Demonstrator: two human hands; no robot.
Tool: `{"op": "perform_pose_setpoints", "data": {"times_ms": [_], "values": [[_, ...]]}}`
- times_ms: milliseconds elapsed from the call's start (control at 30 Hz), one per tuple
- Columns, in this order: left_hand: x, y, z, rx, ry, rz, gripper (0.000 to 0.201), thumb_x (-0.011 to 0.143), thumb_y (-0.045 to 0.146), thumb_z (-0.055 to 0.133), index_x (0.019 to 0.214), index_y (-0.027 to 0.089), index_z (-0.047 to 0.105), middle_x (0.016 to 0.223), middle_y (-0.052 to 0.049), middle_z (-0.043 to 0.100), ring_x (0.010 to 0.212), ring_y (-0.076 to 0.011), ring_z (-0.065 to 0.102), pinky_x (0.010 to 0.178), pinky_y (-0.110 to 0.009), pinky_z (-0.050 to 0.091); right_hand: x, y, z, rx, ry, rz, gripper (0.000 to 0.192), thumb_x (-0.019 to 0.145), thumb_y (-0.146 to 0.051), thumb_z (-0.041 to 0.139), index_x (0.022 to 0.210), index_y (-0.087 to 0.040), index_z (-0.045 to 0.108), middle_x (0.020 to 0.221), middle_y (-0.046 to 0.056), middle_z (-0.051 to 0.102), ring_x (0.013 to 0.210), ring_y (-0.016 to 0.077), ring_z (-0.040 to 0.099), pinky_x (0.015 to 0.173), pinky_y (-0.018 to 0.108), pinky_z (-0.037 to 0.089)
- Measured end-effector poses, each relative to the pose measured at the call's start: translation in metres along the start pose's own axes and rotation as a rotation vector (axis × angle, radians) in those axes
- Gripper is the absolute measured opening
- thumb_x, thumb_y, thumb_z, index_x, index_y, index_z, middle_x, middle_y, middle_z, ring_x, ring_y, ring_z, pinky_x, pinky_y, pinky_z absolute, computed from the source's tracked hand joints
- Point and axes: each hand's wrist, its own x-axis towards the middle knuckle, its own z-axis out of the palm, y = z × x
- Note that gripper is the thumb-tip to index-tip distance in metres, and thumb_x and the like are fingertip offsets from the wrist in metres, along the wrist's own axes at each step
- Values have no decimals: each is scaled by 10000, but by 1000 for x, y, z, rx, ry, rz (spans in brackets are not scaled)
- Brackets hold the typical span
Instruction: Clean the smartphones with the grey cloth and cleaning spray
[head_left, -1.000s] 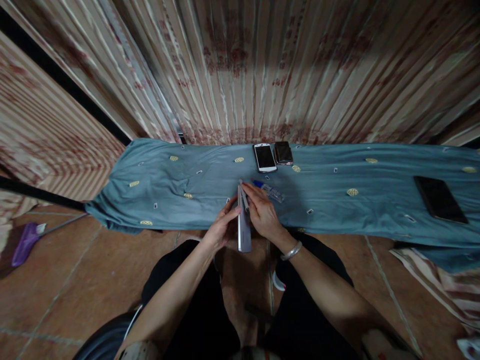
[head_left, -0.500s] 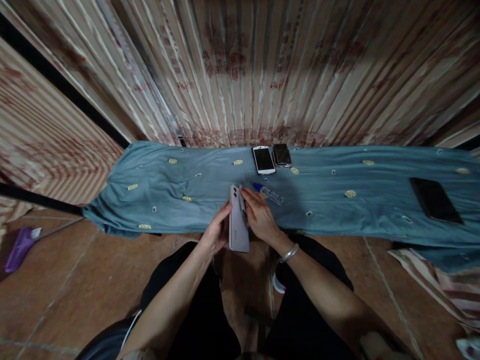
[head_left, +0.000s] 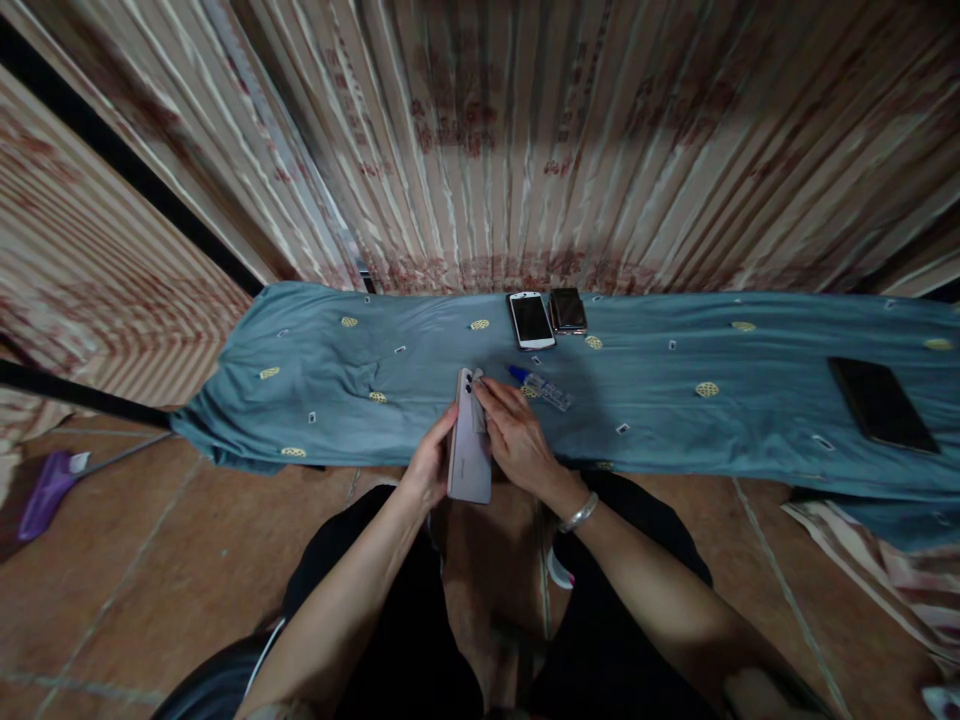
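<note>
My left hand is closed around the left edge of a pale lilac smartphone, its back and camera lenses facing up. My right hand has its fingers closed on a small grey cloth, pressed against the upper right part of the phone's back. Part of the cloth is hidden under the fingers. Just beyond the right hand lies a clear spray bottle with a blue top. Farther back are a white phone with a dark screen and a small dark square device.
A blue-green cloth with yellow patterns covers the low bench. A dark tablet-like slab lies at its right. Striped curtains hang behind. A purple broom head is on the tiled floor at left.
The phone has shifted slightly left and its back is turned more toward me. My right hand has brought the cloth from the phone's right edge onto its back.
</note>
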Motion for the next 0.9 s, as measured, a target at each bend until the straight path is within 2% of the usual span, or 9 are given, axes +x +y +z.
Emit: {"op": "perform_pose_setpoints", "data": {"times_ms": [167, 300, 467, 567, 733, 900], "values": [[2, 1, -2, 13, 18, -51, 364, 964, 304, 444, 1075, 88, 715, 658, -43, 723, 467, -135, 597, 520, -247, 482, 0, -1, 0, -11, -8, -9, 493, 967, -158, 316, 1431, -159, 482, 1425, 142, 525, 1323, 255, 449, 1123, 512, 392], [3, -2, -3, 35, 14, -45, 345, 949, 292, 466, 1093, 101, 715, 589, -19, 689, 449, -135, 576, 567, -258, 506, 3, 4, -1, -29, 1, 12, 496, 952, -152, 321, 1415, -136, 501, 1418, 149, 528, 1327, 258, 443, 1134, 506, 382], [7, -7, -4, -14, 1, 11, 276, 920, 244, 514, 1038, 124, 734, 736, -30, 749, 640, -150, 680, 719, -252, 545, 1, 3, 1, 4, -20, 31, 506, 956, -155, 324, 1439, -175, 472, 1429, 131, 525, 1326, 257, 448, 1124, 526, 385], [9, -7, -5, -60, -2, 37, 259, 926, 233, 509, 999, 136, 738, 810, -27, 765, 703, -139, 696, 766, -236, 544, -3, -2, 3, 23, -32, 11, 498, 960, -151, 322, 1432, -151, 480, 1419, 153, 532, 1314, 263, 460, 1108, 526, 402], [12, -4, -9, -45, 17, -1, 292, 920, 298, 522, 906, 109, 744, 690, -42, 731, 591, -144, 657, 693, -252, 537, -12, -12, 5, 41, -39, -25, 492, 961, -147, 333, 1428, -155, 485, 1387, 157, 557, 1300, 262, 476, 1091, 516, 429], [15, -6, -11, -91, -22, -5, 293, 930, 288, 506, 879, 113, 735, 691, -32, 722, 574, -118, 636, 688, -233, 527, -18, -23, 3, 65, -51, -72, 523, 953, -130, 332, 1465, -164, 430, 1419, 150, 526, 1322, 262, 460, 1096, 516, 430]]}}
